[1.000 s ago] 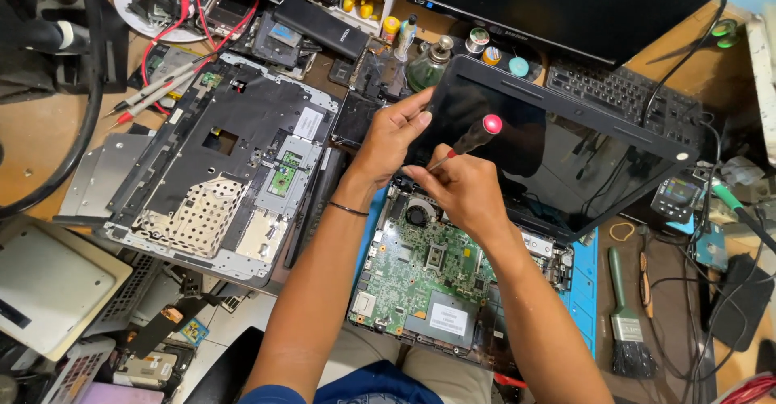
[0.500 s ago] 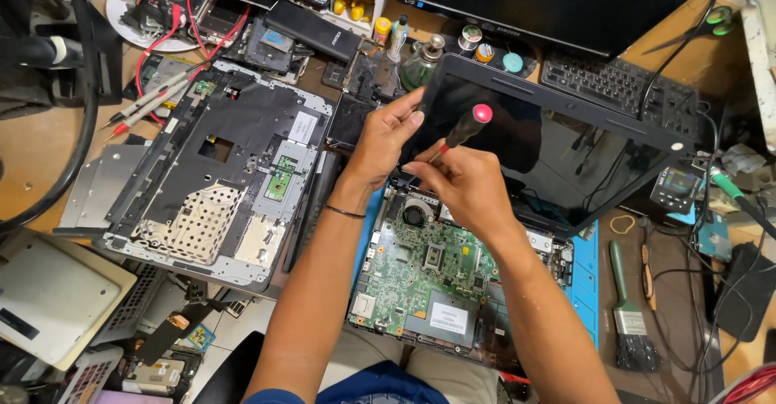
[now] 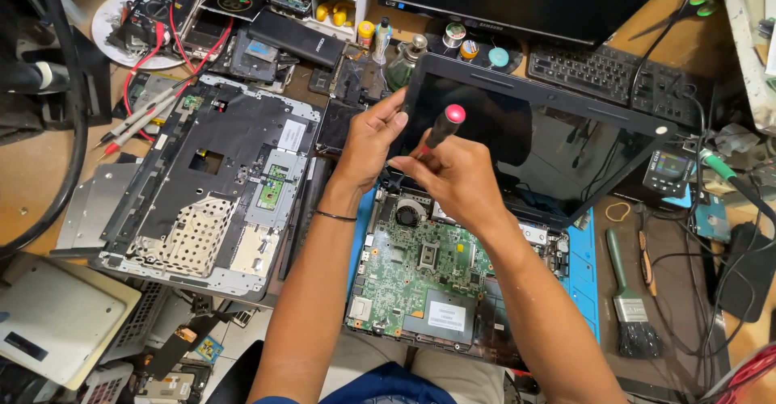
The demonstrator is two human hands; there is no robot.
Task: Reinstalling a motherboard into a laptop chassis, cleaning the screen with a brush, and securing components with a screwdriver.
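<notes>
Centre frame, our right hand (image 3: 457,179) grips the red-capped screwdriver (image 3: 442,129) at the hinge while our left hand (image 3: 373,136) pinches the laptop screen (image 3: 550,145) edge; a tip slip likely gouges the green motherboard (image 3: 420,267) below.

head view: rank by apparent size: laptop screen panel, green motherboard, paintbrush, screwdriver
1. laptop screen panel
2. green motherboard
3. paintbrush
4. screwdriver, mostly hidden in the right hand, so its rank is unsure.
</notes>
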